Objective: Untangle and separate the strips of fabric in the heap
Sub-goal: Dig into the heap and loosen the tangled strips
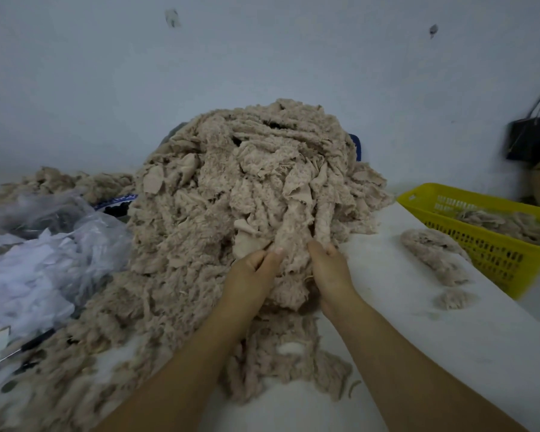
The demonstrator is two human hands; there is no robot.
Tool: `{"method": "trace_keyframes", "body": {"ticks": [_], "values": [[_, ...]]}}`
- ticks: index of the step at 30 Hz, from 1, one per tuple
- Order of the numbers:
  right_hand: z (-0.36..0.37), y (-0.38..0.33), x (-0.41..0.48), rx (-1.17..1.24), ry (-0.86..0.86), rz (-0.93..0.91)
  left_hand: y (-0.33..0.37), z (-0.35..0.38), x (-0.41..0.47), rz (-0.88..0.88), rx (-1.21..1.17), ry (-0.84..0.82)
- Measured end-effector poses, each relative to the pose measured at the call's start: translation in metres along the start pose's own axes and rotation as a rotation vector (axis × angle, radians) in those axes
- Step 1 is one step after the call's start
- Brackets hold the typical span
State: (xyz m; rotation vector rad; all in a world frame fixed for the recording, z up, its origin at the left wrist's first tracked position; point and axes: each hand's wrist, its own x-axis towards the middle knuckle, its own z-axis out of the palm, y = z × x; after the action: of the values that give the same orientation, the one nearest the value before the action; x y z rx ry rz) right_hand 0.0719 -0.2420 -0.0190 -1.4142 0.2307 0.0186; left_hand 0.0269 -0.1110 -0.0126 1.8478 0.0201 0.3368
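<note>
heap point(231, 188) of beige fabric strips: piled high on the white table point(418, 322), against the wall point(262, 57). left hand point(250, 269): grip curled, pinching a strip point(293, 226) at the heap's front. right hand point(328, 266): grip closed on a neighbouring fold point(323, 222) (fingertips buried in cloth). yellow basket point(496, 254): far right, a few strips inside.
</note>
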Motion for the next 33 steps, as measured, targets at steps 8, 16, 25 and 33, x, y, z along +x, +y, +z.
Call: {"method": "trace_keyframes", "body": {"ticks": [8,16,25,33], "values": [[-0.012,0.007,0.002,-0.056,0.182,-0.093,-0.001,-0.043,0.006,-0.359,-0.971,-0.067],[0.004,0.002,-0.023,-0.384,-0.113,-0.212,-0.005,-0.044,0.004,-0.374,-1.035,-0.298],[0.012,0.010,-0.028,0.071,-0.594,-0.031,-0.003,-0.032,-0.008,-0.312,-0.699,-0.425],[0.009,0.011,-0.017,-0.122,-0.075,-0.125,-0.002,-0.023,-0.013,-0.289,-0.498,-0.502]]}}
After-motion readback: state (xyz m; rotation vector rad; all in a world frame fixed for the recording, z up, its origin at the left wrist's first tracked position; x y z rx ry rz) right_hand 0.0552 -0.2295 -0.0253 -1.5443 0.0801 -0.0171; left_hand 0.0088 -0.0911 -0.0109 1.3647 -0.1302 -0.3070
